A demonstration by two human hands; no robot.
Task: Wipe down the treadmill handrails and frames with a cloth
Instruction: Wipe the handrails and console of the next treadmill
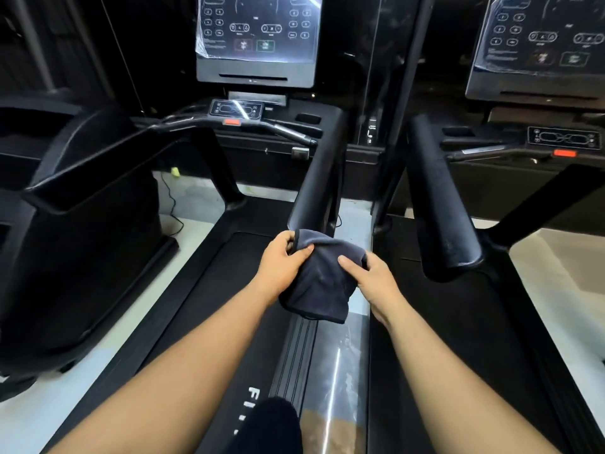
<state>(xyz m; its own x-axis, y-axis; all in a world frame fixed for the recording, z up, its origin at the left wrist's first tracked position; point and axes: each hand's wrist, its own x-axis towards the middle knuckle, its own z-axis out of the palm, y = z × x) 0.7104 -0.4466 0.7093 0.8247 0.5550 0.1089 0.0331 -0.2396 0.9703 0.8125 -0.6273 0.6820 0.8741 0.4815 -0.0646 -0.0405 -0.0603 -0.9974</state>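
Dim gym floor lay around me, two treadmills side by side with film-wrapped consoles. My left hand (281, 257) had its grip pinched on the top edge of the dark cloth (319, 276); my right hand (373, 276) clasped its other side, thumb on top. The cloth hung bunched between them, just below the near end of the black handrail (316, 178). I judged I was readying the cloth, not yet wiping. Next, it needed wrapping over that rail end and drawing along toward the console (257, 40).

floor (193, 204) | pale (glossy) | carries treadmill (229, 290) | cable (172, 204) lies on it
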